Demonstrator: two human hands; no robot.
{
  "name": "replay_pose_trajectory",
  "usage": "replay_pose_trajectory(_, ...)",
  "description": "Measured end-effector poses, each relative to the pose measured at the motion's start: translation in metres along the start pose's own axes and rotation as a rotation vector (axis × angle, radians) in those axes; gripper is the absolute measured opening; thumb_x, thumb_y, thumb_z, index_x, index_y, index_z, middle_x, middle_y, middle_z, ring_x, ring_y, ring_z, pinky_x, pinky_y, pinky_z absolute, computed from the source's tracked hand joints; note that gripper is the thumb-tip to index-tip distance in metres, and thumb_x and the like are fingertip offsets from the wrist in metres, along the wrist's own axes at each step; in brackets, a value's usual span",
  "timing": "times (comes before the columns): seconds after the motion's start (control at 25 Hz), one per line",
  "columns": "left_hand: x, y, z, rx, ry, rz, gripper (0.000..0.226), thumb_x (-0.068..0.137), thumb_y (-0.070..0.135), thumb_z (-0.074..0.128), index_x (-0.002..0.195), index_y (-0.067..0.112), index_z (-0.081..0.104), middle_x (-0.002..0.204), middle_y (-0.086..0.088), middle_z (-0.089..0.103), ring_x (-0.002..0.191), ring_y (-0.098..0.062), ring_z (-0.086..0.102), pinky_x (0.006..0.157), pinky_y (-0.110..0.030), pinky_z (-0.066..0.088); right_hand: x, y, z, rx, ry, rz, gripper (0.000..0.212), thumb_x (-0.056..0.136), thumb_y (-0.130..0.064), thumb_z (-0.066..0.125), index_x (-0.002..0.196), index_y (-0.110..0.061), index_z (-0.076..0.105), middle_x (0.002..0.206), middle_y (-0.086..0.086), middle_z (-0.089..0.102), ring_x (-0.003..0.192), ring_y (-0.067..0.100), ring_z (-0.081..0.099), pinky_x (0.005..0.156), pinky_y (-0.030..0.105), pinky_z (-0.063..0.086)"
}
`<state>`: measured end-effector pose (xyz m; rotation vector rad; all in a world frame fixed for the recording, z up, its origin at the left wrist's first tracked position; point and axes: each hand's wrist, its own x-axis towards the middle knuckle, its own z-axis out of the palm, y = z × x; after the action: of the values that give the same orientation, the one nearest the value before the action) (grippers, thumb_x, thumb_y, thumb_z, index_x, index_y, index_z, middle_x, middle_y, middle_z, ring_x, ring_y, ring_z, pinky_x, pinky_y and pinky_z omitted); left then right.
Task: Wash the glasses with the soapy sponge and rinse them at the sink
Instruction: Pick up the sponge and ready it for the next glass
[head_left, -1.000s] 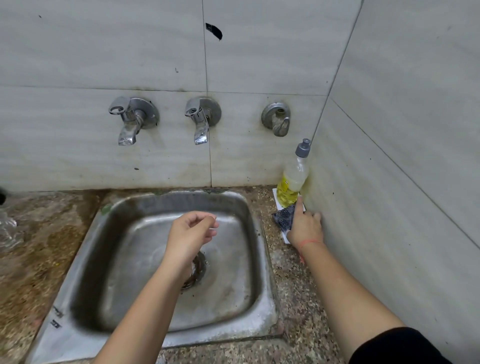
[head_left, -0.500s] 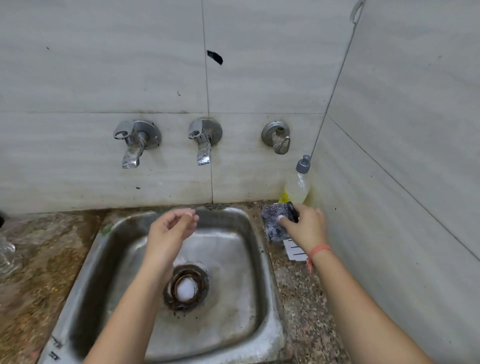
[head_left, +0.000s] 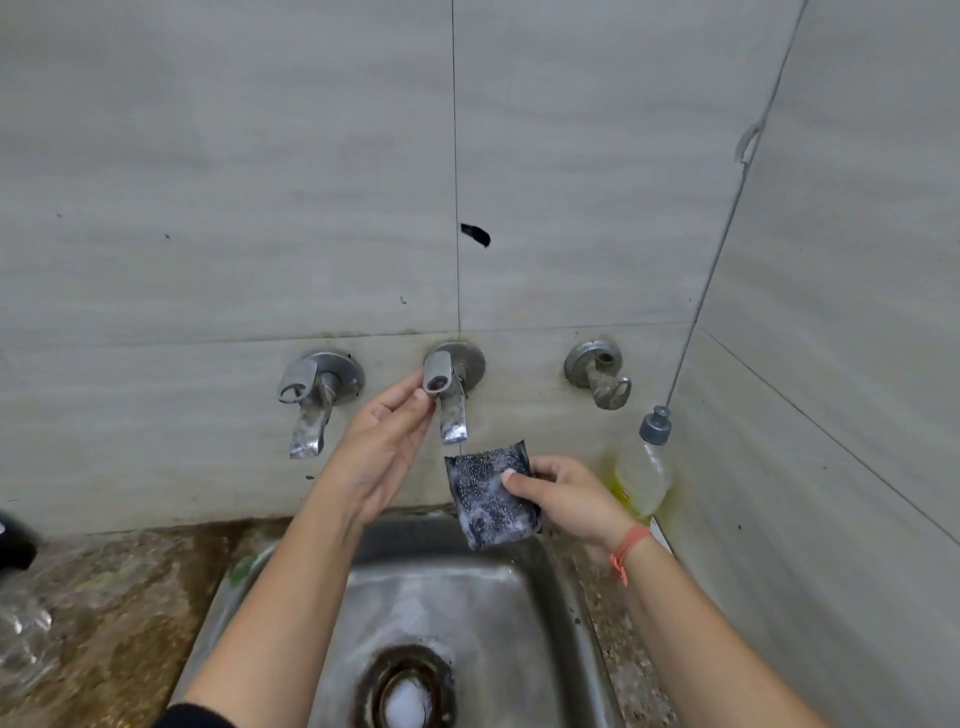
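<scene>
Your right hand (head_left: 566, 499) pinches the sponge (head_left: 485, 499), thumb across its face. The sponge is dark, speckled and streaked with pale suds, and sits just under the spout of the middle tap (head_left: 452, 410), over the back of the sink (head_left: 519, 587). Your left hand (head_left: 382, 452), fingers straight, touches that tap's lever.

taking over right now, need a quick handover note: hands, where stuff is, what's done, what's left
Left hand: fingers straight, tips touching the lever of the middle tap; no water shows at the spout.
Right hand: grips the sponge, sudsy, just under that spout, above the back of the sink.
Soap bottle: in the right corner by the wall.
Glasses: only a blurred clear thing at the counter's left edge, perhaps one.
Done: sponge in hand and soapy.
Left: open the tap, wash each glass, rinse.
</scene>
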<state>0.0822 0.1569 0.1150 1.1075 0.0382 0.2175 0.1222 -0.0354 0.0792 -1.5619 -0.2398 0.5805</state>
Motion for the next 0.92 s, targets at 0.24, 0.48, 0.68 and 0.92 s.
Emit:
replay_pose_trajectory(0.24,0.017,0.014,-0.007,0.049,-0.227,0.007,0.064,0.075,0.009,0.071,0.136,0.009,0.048,0.133,-0.010,0.059,0.125,-0.017,0.053,0.103,-0.019,0.041,0.015,0.001,0.001,0.042,-0.003,0.027,0.018,0.092,-0.006,0.059,0.100,0.006,0.068,0.072,0.000,0.067,0.046,0.001,0.055,0.043,0.015,0.042)
replay_pose_trajectory(0.48,0.023,-0.007,0.055,0.216,0.370,0.205,0.016,0.078,0.004,0.074,0.091,0.011,0.068,0.075,0.001,0.067,0.053,-0.001,0.054,0.049,-0.014,0.042,0.017,0.006,0.013,0.098,0.013,0.028,0.011,0.091,-0.006,0.061,0.092,0.001,0.069,0.068,-0.003,0.069,0.046,0.002,0.057,0.042,0.015,0.043)
replay_pose_trajectory(0.68,0.001,-0.014,0.046,0.282,0.448,0.182,0.020,0.086,0.019,0.070,0.102,0.026,0.062,0.098,0.011,0.065,0.084,0.001,0.059,0.069,-0.014,0.045,0.013,0.014,0.017,0.111,0.035,0.030,0.011,0.090,-0.011,0.063,0.085,-0.006,0.072,0.070,0.001,0.069,0.045,0.008,0.054,0.043,0.018,0.043)
replay_pose_trajectory(0.92,-0.035,-0.048,-0.009,0.287,0.376,-0.421,0.021,0.088,0.025,0.067,0.098,0.007,0.067,0.099,-0.010,0.073,0.090,-0.021,0.068,0.087,-0.035,0.053,0.012,0.016,0.023,0.117,0.058,0.032,0.013,0.090,-0.013,0.064,0.080,-0.010,0.072,0.068,0.000,0.070,0.052,0.009,0.060,0.049,0.021,0.048)
